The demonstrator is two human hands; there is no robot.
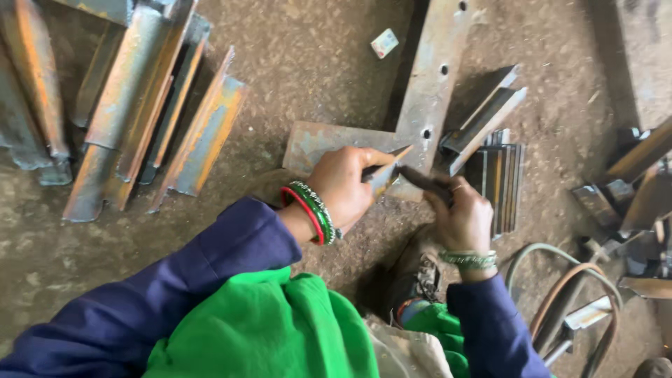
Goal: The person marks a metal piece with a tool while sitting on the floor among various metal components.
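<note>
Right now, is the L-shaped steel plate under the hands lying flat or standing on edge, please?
Flat. The L-shaped steel plate shows its broad face with drilled holes, resting on the dirt floor.

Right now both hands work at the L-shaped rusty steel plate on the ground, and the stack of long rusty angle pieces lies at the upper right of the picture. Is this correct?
Not fully. Both the left hand and the right hand are at the L-shaped rusty steel plate, but the head view shows the stack of long rusty angle pieces at the upper left, not the upper right.
</note>
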